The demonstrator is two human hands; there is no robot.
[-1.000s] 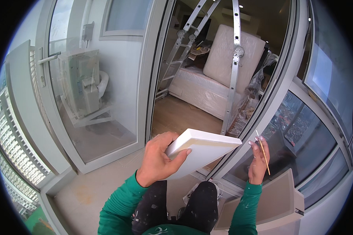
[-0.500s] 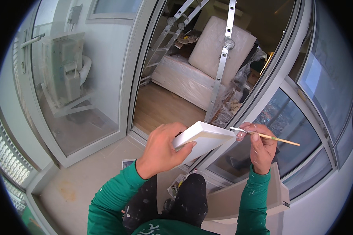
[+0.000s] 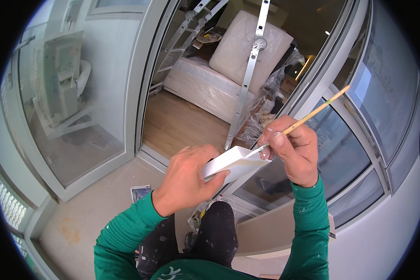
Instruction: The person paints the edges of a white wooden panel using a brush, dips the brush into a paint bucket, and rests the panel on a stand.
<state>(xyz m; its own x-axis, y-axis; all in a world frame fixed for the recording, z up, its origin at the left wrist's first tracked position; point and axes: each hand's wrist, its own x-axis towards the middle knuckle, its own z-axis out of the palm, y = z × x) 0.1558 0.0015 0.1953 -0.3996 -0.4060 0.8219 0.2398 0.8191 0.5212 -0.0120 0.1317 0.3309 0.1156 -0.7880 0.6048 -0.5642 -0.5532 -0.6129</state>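
While left hand grips the white tray, brush meets it.
Right hand pinches thin paintbrush, tip on tray rim.

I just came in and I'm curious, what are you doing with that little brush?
A person in green sleeves holds a small white tray in the left hand. The right hand holds a thin paintbrush with its tip at the tray's edge. They stand by a glass door, with a wrapped mattress inside.
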